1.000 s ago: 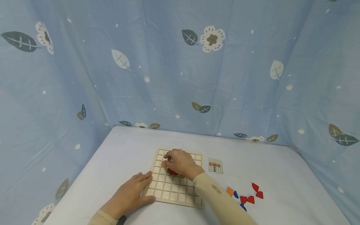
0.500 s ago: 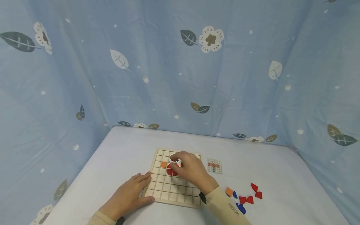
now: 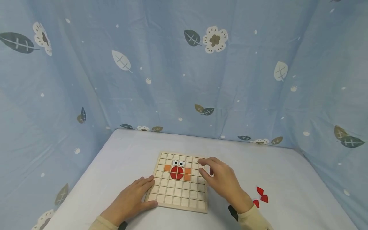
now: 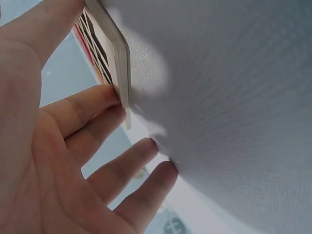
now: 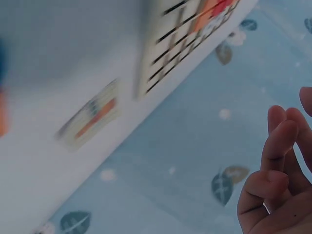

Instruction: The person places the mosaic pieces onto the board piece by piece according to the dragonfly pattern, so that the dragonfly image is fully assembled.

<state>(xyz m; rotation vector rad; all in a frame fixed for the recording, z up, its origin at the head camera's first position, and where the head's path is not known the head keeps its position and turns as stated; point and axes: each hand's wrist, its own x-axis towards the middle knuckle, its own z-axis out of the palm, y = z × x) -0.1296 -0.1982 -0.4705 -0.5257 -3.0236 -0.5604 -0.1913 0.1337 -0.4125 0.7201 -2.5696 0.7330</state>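
Note:
A wooden grid board [image 3: 172, 191] lies on the white table. On it are two eye tiles [image 3: 178, 163], a red circle [image 3: 176, 172] made of quarter pieces, an orange square [image 3: 167, 167] on the left and two orange squares [image 3: 187, 174] on the right. My left hand [image 3: 130, 199] rests against the board's near-left corner, fingers extended; the left wrist view has fingertips [image 4: 114, 92] at its edge. Above the board's right edge, my right hand [image 3: 224, 179] holds nothing, fingers loosely bent and thumb apart from the index finger.
Several red quarter pieces [image 3: 262, 195] lie on the table to the right. A small pattern card [image 5: 92, 117] lies beside the board, hidden behind my right hand in the head view. A blurred orange piece [image 5: 2, 114] shows at the right wrist view's left edge. A patterned blue curtain [image 3: 172, 80] surrounds the table.
My right hand has moved from the middle of the board to its right edge, uncovering the eye tiles, red circle and orange squares. My left hand has stayed at the board's corner.

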